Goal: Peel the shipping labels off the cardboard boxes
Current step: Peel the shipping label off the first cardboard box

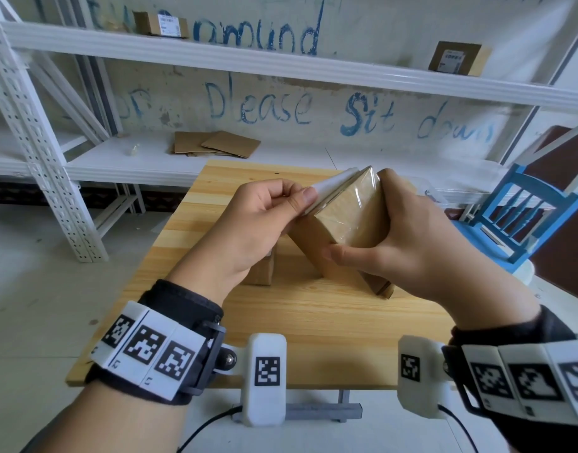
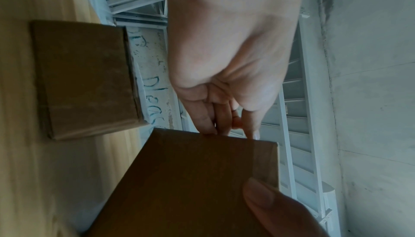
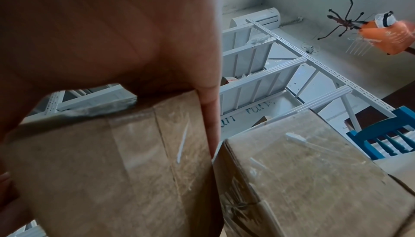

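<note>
My right hand (image 1: 408, 243) grips a taped cardboard box (image 1: 349, 214) tilted above the wooden table (image 1: 313, 325), thumb on the near face and fingers behind the far one. A white shipping label (image 1: 333, 184) stands partly lifted off the box's upper left face. My left hand (image 1: 308, 196) pinches the label's free edge. In the left wrist view the left fingers (image 2: 211, 121) meet the top edge of the held box (image 2: 191, 178). A second box (image 1: 264, 269) (image 2: 85, 81) stands on the table behind my left wrist. The right wrist view shows the held box (image 3: 107, 161) under my palm.
A white shelving rack (image 1: 52, 152) runs behind the table. Its lower shelf carries flattened cardboard (image 1: 215, 143), and the upper shelf carries two labelled boxes (image 1: 160, 24) (image 1: 457, 58). A blue chair (image 1: 526, 210) stands off the table's right corner.
</note>
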Tool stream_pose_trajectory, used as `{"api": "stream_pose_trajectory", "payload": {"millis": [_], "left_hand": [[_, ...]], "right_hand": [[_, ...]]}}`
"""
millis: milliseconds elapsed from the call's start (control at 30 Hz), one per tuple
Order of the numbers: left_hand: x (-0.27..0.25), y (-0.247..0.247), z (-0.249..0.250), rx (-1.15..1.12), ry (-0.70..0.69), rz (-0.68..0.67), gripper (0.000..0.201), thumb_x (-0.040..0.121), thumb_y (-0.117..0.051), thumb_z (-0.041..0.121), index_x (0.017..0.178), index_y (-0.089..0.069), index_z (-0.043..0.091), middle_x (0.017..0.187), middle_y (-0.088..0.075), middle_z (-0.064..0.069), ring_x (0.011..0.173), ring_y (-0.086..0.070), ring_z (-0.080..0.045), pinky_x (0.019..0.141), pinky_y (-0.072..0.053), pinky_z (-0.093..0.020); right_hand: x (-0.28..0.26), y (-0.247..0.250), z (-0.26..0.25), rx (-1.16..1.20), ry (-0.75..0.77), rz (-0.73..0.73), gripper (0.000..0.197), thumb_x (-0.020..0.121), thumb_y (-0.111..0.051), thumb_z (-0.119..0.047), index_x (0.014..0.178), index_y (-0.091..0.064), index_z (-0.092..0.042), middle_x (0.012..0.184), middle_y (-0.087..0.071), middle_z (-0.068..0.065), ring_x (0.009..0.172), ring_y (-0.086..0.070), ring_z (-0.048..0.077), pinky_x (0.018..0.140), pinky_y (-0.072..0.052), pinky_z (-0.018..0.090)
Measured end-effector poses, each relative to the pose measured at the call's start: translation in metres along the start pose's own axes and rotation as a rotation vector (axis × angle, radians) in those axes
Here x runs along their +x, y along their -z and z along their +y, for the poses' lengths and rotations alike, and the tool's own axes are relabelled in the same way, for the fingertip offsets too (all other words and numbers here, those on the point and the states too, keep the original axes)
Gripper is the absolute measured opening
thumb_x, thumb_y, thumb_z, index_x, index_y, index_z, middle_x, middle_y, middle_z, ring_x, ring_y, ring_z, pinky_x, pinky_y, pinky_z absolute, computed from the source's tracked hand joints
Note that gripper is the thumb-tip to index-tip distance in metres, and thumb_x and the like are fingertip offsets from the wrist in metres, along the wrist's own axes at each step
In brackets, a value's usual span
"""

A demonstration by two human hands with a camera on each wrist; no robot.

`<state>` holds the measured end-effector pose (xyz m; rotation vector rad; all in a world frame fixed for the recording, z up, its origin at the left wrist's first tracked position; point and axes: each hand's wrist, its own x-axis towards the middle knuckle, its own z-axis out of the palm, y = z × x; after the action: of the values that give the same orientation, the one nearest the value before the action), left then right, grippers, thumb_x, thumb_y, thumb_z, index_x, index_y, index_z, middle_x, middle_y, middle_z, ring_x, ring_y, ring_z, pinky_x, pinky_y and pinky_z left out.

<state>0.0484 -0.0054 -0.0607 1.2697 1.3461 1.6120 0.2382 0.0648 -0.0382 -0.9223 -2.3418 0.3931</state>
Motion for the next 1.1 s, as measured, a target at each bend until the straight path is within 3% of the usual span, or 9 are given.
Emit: {"api": "stream_pose_trajectory", "payload": {"millis": [133,233,400,533,800,967,1100], "left_hand": [[0.001,0.004,-0.001,0.030,-0.034,-0.032,0.015,0.100,-0.059,0.016,0.089,-0.066,0.008,0.076,-0.066,0.004,0.076,-0.061,-0.006,0.080,-0.053,-0.020],[0.001,0.005,-0.001,0.029,-0.036,-0.042,0.017,0.101,-0.057,0.015,0.087,-0.064,0.009,0.073,-0.065,0.007,0.070,-0.061,-0.001,0.074,-0.053,-0.013],[0.000,-0.001,-0.003,-0.057,0.010,0.017,0.016,0.096,-0.064,0.021,0.083,-0.063,0.013,0.083,-0.065,-0.004,0.077,-0.062,-0.008,0.085,-0.053,-0.022],[0.000,-0.005,-0.003,-0.084,0.030,0.030,0.014,0.094,-0.066,0.023,0.090,-0.065,0.010,0.090,-0.063,-0.010,0.086,-0.059,-0.017,0.095,-0.048,-0.034],[0.001,-0.002,-0.001,-0.032,-0.009,-0.001,0.013,0.099,-0.060,0.016,0.090,-0.067,0.009,0.087,-0.066,-0.008,0.083,-0.061,-0.013,0.086,-0.053,-0.023],[0.002,0.004,-0.002,-0.016,-0.026,-0.042,0.013,0.100,-0.059,0.013,0.091,-0.065,0.005,0.074,-0.067,0.005,0.072,-0.061,-0.003,0.076,-0.053,-0.015],[0.002,0.005,-0.002,-0.023,-0.027,-0.053,0.013,0.100,-0.059,0.013,0.090,-0.065,0.008,0.074,-0.067,0.007,0.073,-0.061,-0.003,0.077,-0.053,-0.015]], "right_hand": [[0.000,0.000,-0.002,-0.003,0.007,-0.013,0.072,0.057,-0.082,-0.067,0.092,-0.044,-0.017,0.071,-0.055,-0.004,0.070,-0.052,0.009,0.054,-0.038,0.024],[0.000,-0.002,-0.002,-0.009,0.012,-0.013,0.074,0.057,-0.081,-0.067,0.093,-0.044,-0.015,0.071,-0.055,-0.004,0.071,-0.052,0.009,0.056,-0.038,0.025],[0.001,0.000,0.000,0.020,-0.002,-0.008,0.073,0.057,-0.082,-0.065,0.093,-0.044,-0.014,0.071,-0.055,-0.001,0.066,-0.051,0.013,0.054,-0.038,0.025],[0.000,0.000,0.002,0.030,-0.005,-0.008,0.072,0.058,-0.082,-0.065,0.094,-0.045,-0.015,0.073,-0.057,0.001,0.070,-0.052,0.014,0.054,-0.039,0.024],[0.001,0.000,0.001,0.008,0.000,-0.003,0.072,0.057,-0.082,-0.065,0.094,-0.044,-0.015,0.073,-0.055,-0.003,0.070,-0.052,0.010,0.056,-0.038,0.025],[-0.001,-0.001,-0.002,0.010,0.019,-0.010,0.071,0.057,-0.083,-0.063,0.095,-0.045,-0.015,0.072,-0.055,-0.005,0.073,-0.052,0.010,0.057,-0.039,0.025],[-0.001,-0.002,-0.004,0.001,0.018,-0.004,0.071,0.057,-0.084,-0.062,0.092,-0.043,-0.016,0.071,-0.053,-0.005,0.073,-0.051,0.007,0.057,-0.039,0.022]]}}
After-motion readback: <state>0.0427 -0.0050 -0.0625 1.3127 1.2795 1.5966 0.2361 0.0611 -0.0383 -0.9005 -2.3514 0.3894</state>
